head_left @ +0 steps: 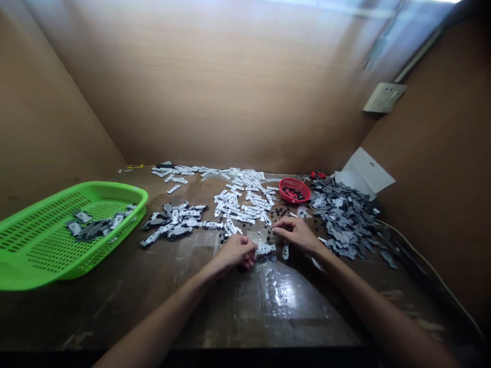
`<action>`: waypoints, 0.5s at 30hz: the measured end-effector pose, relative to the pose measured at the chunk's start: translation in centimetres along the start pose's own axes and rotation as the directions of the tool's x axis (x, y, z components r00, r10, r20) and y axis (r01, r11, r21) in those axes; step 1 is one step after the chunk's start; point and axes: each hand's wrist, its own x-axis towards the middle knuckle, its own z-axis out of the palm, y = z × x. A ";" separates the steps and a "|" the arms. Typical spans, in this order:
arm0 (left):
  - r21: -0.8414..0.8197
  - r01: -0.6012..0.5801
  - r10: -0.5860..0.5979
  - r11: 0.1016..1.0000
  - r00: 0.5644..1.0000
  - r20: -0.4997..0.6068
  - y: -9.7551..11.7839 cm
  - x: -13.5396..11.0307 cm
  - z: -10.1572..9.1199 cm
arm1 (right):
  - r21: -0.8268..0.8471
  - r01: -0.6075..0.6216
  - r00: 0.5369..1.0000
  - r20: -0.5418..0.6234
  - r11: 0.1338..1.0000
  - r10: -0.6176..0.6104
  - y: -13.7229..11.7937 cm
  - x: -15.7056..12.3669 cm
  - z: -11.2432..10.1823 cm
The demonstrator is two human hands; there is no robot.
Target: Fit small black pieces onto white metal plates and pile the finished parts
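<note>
My left hand [238, 251] is closed, with its fingertips on one end of a small white toy car [266, 249] just above the tabletop. To its right, my right hand [294, 231] has thumb and forefinger pinched together over scattered small black wheels [282, 212]. Whatever lies between those fingertips is too small to make out. A loose white and grey part [286, 252] lies below the right hand. Beyond both hands spreads a pile of white car-shaped parts [241, 209].
At the left stands a green basket [140, 197] with several cars in it. Grey and white cars [176, 221] are heaped beside it. A red basket [284, 196] holds small black pieces. A large heap of grey parts [345, 217] lies right, before a white card [370, 171].
</note>
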 end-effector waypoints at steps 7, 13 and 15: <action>-0.073 -0.005 0.004 0.997 1.000 -0.009 -0.1 0.1 -0.1 | 0.152 0.028 0.995 0.086 0.988 -0.041 -0.3 -2.0 0.8; -0.114 -0.016 0.014 0.993 1.000 -0.014 -0.2 0.3 -0.2 | 0.102 0.116 0.992 0.041 0.988 -0.121 -0.3 -2.2 1.0; -0.121 -0.018 0.016 0.993 1.000 -0.017 -0.1 0.3 -0.2 | 0.073 0.121 0.992 0.027 0.990 -0.124 -0.1 -2.2 1.0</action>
